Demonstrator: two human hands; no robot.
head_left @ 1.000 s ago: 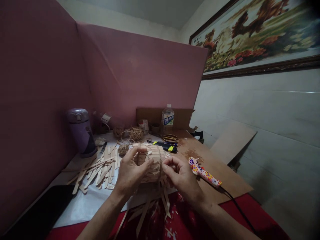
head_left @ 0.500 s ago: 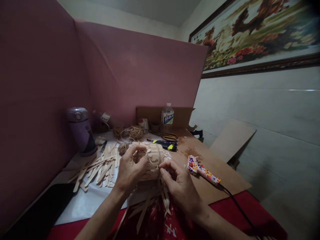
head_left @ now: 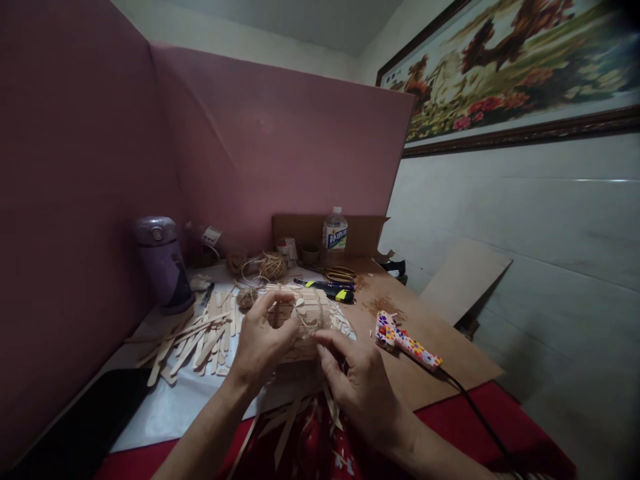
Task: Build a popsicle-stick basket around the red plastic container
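My left hand (head_left: 260,337) is wrapped round a small barrel made of wooden craft sticks (head_left: 307,319), held on its side above the table. Thin twine runs round the barrel. My right hand (head_left: 353,377) sits just below and right of it, fingertips pinched against its lower edge, apparently on the twine. A glue gun with a flowered pattern (head_left: 405,342) lies on brown cardboard (head_left: 440,360) to the right, its black cord trailing toward me.
Loose craft sticks (head_left: 200,337) lie on white paper at left, stick offcuts by the red cloth (head_left: 325,453). A purple flask (head_left: 161,262), twine balls (head_left: 270,265), a plastic bottle (head_left: 335,232), a yellow-black cutter (head_left: 330,290) and pink partition walls stand behind.
My right hand has slid down and left under the barrel's lower edge. The left hand keeps its hold and the barrel has turned slightly.
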